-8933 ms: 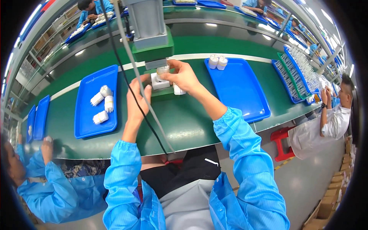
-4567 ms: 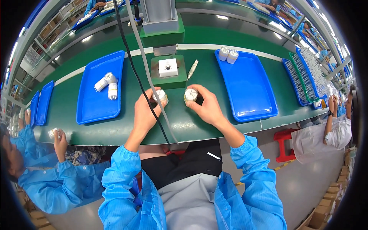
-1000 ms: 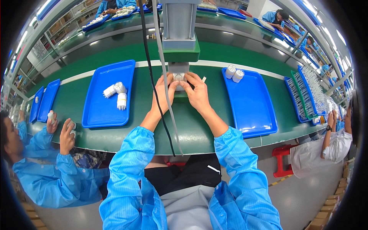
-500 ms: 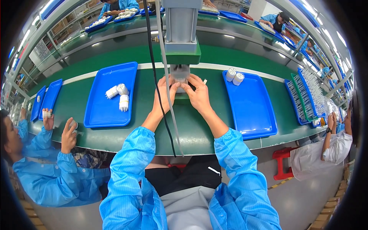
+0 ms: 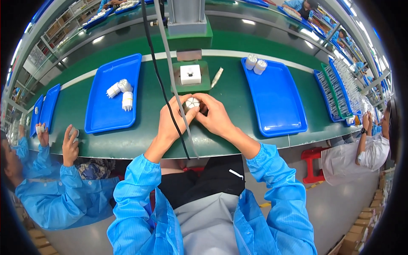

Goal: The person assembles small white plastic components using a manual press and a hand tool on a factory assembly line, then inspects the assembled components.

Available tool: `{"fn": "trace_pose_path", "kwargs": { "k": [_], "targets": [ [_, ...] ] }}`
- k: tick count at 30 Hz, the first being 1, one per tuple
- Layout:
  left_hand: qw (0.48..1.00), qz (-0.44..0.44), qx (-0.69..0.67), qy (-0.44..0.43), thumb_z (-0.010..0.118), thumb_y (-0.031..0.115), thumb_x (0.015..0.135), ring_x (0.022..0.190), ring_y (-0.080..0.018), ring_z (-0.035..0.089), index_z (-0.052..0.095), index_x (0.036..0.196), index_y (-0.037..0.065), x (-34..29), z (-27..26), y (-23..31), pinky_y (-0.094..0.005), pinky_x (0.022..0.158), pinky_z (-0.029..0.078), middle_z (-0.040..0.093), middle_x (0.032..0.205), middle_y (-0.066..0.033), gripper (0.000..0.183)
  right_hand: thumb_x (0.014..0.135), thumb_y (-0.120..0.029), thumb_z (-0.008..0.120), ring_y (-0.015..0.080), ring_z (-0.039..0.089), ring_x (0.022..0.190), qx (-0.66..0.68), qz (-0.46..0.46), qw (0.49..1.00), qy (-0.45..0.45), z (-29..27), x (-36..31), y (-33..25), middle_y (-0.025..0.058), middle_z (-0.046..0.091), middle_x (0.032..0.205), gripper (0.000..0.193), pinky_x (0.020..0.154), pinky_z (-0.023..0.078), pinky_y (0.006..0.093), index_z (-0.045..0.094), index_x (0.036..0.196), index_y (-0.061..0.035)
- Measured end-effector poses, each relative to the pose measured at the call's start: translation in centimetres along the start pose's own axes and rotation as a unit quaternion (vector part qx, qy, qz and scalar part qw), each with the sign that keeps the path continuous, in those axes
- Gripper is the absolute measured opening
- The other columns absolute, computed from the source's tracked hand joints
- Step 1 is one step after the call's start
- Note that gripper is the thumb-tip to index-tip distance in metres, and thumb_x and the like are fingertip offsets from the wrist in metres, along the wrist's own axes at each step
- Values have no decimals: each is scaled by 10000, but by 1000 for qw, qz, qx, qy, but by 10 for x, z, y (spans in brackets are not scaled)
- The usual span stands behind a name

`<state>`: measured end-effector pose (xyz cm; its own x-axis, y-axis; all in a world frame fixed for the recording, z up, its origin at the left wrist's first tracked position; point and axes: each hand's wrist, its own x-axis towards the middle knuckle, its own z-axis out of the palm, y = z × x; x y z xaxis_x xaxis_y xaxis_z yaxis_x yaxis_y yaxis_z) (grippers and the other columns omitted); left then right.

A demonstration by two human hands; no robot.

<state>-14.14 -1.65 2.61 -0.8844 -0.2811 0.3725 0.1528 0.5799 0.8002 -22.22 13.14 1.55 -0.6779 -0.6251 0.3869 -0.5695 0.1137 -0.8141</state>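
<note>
Between both hands, just in front of the press, is a round white part (image 5: pixel 192 103) with a segmented, star-like pattern on its top face. The fingers of my left hand (image 5: pixel 171 122) close on one side of it, with the thumb near its lower edge. My right hand (image 5: pixel 216 117) grips the other side. Beyond the fingertips a white square block (image 5: pixel 190 75) with a dark hole in its middle sits on the green base (image 5: pixel 203 86) of the press. The part's underside is hidden by my fingers.
Three white cylinders (image 5: pixel 124 88) with pins lie in the left blue tray (image 5: pixel 106 117). Two more (image 5: pixel 256 64) stand in the right blue tray (image 5: pixel 278 104). Cables (image 5: pixel 157 72) hang before the press column (image 5: pixel 187 15). A pale strip (image 5: pixel 217 77) lies beside the base. A co-worker's hand (image 5: pixel 70 146) is at left.
Both hands have come back toward me from under the press, holding the white part. The white block on the base now shows. The whole view has shifted slightly.
</note>
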Motion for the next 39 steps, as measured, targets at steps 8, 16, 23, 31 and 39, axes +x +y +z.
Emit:
{"fn": "trace_pose_path", "kwargs": {
  "k": [8, 16, 23, 31, 39],
  "targets": [
    [997, -65, -29, -17, 764, 214, 815, 841, -192, 677, 623, 1212, -31, -6, 6, -14, -299, 728, 531, 676, 1016, -149, 487, 777, -55, 693, 302, 613, 846, -41, -29, 999, -6, 2, -2, 2, 139, 633, 997, 425, 742, 520, 393, 603, 1192, -25],
    [906, -124, -388, 114, 633, 84, 938, 904, -176, 659, 544, 1216, -3, -21, -36, -9, -291, 810, 535, 659, 1040, -110, 305, 793, 11, 699, 135, 615, 857, 70, 35, 997, 19, -16, -25, -3, 101, 612, 1199, 646, 734, 521, 270, 490, 1400, -61],
    [823, -58, -544, 150, 640, 164, 950, 1091, -333, 649, 476, 1351, -21, -59, -74, 35, -375, 938, 552, 602, 1261, -194, 471, 798, 1, 685, 161, 613, 883, 102, 76, 992, 25, -28, -64, 4, 111, 659, 1111, 468, 802, 513, 284, 595, 1257, -4],
    [739, -102, -640, 182, 536, 300, 1017, 1094, -267, 658, 444, 1389, -22, -76, -86, 52, -316, 930, 577, 584, 1299, -212, 501, 804, -28, 690, 174, 614, 901, 57, 76, 995, 22, -24, -62, -2, 97, 678, 1068, 418, 827, 502, 302, 624, 1217, -10],
    [639, -133, -745, 134, 439, 423, 1040, 926, -212, 701, 525, 1292, -24, -80, -93, 52, -268, 815, 611, 656, 1157, -199, 521, 802, -26, 692, 181, 612, 895, 49, 65, 996, 22, -24, -63, -3, 96, 688, 1038, 386, 831, 501, 307, 643, 1184, -4]
  ]
}}
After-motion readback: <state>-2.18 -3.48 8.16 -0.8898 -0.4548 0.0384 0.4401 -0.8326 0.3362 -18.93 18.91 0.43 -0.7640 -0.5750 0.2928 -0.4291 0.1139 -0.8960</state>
